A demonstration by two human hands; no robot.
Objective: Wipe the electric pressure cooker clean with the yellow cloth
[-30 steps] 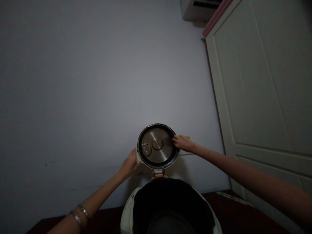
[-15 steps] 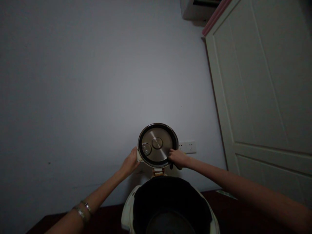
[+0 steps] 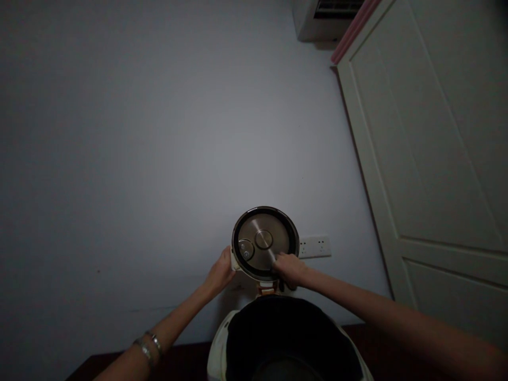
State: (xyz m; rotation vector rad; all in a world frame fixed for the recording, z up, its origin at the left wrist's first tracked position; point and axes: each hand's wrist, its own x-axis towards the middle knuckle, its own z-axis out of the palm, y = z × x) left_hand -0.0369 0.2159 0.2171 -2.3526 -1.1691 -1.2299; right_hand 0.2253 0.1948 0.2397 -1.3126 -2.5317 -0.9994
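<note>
The cooker lid is showing brushed steel inside a black rubber seal; the cooker body is showing white plastic.

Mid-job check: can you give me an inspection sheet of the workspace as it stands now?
Surface: dark tabletop, dimly lit.
Job's things: rice cooker with black inner pot; hinged lid standing open, steel plate facing the camera.
Clutter: too dark to tell.
Hands: left hand grips the lid's edge; right hand is on its lower rim.
Cables: nothing seen.
Surroundings: wall socket, white door, air conditioner.
</note>
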